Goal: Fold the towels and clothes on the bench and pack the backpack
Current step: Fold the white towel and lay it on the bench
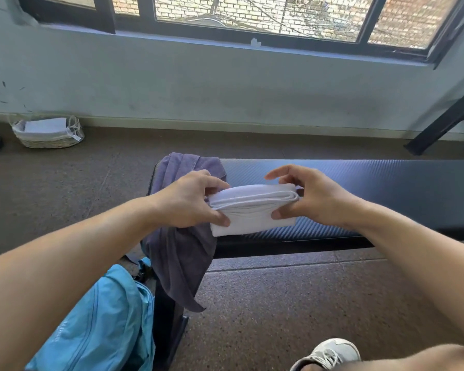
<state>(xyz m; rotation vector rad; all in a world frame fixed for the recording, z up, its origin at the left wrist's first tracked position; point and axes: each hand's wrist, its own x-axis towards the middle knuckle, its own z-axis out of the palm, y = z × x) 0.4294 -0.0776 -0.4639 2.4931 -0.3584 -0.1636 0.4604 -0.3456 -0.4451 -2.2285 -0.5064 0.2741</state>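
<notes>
Shoe: we are seeing a grey-white sneaker [330, 353] on the speckled floor [292, 303] at the bottom edge, cut off by the frame.
Backpack: a light blue backpack [102, 325] is sitting on the floor at lower left, leaning by the bench's near end; our left forearm is hiding part of it and the frame is cutting its base.
Purple towel: an unfolded purple towel [182, 258] is draping over the bench's left end, its tail hanging past the edge toward the floor, just beside the backpack.
Left hand: our left hand [188, 199] is pinching the left end of the white towel [252, 210], thumb below, fingers curled over the top.
Right hand: our right hand [306, 199] is pinching the right end, thumb on the near face; the index finger is lifting free above.
White towel: folded into a thick stack, it is lying between both hands over the bench's front edge; we cannot tell whether it is resting on the pad.
Bench: the black padded bench [373, 188] is running bare to the right, out of frame.
Far floor: a wicker basket [48, 132] with white cloths is standing against the wall [225, 84], well apart from us, below the window [252, 14].
</notes>
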